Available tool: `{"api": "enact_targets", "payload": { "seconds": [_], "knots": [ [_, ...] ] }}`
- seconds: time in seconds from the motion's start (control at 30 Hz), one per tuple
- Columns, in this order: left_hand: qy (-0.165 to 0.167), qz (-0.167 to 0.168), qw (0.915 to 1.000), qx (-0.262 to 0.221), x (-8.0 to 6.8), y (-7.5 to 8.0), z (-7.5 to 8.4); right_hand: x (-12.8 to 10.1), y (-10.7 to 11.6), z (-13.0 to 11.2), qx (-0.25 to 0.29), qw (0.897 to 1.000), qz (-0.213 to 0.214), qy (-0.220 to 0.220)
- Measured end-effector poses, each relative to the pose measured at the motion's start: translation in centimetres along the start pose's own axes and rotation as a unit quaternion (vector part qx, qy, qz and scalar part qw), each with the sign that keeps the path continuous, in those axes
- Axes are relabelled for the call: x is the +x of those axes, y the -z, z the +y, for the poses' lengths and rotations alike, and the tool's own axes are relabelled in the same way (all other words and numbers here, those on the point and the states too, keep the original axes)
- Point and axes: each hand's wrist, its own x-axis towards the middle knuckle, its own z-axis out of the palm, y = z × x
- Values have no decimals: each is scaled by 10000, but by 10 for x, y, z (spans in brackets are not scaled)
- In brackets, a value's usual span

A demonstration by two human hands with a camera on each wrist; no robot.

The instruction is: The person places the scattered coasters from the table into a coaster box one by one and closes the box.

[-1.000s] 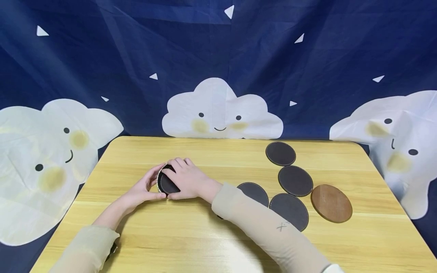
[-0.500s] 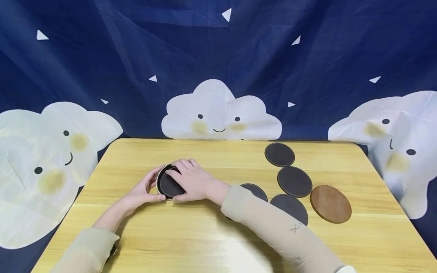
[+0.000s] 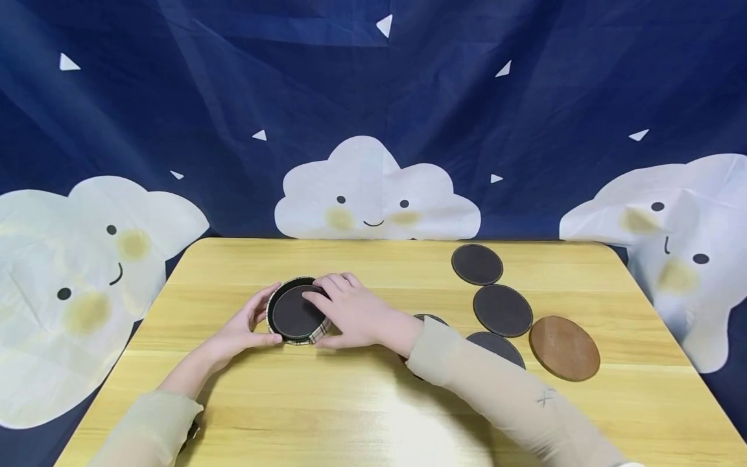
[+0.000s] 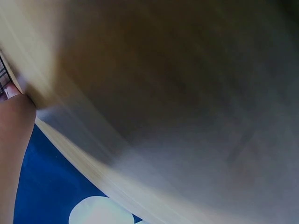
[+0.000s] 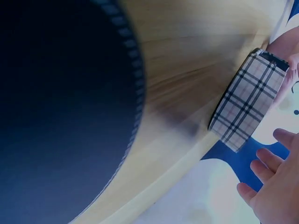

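Blue bkgd cloth [image 3: 385, 84] is hung behind the wooden table [image 3: 327, 408], on whose left half the round plaid holder [image 3: 321, 331] is gripped by the L hand [image 3: 239, 331], its thumb and fingers curled round the wall. Compared w/ approx. 1 sec. ago, the R hand [image 3: 358, 314] has been shifted rightward, its fingers being now apart w/ nothing clamped, so more of the dark disc [image 3: 294, 316] is seen inside the holder, and its placing is judged nearly finished. On the table's right side, other dark discs [image 3: 503, 310] and 1 brown disc [image 3: 565, 348] are left outside.
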Motion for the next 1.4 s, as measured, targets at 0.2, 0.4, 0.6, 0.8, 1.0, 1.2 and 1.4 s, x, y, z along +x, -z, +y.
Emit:
{"api": "enact_targets", "payload": {
  "seconds": [0.2,0.4,0.6,0.8,1.0,1.2,1.4],
  "knots": [
    [30,44,10000,14,-1,0,0,-17,5,8,-38,10000,-51,-24],
    [40,35,10000,-3,-1,0,0,-35,10,14,-28,10000,-15,32],
    [18,53,10000,-12,-1,0,-1,-54,12,20,-149,9999,26,62],
    [28,37,10000,1,-1,-1,-1,-73,13,27,-128,9999,23,-9],
    [-14,44,10000,-1,-1,-1,0,-89,9,33,-198,9998,34,-25],
    [-71,48,10000,-23,0,-1,0,-100,7,35,-316,9995,60,-52],
    [-65,44,10000,-18,0,-1,-1,-110,5,37,-292,9995,72,-49]
  ]
}}
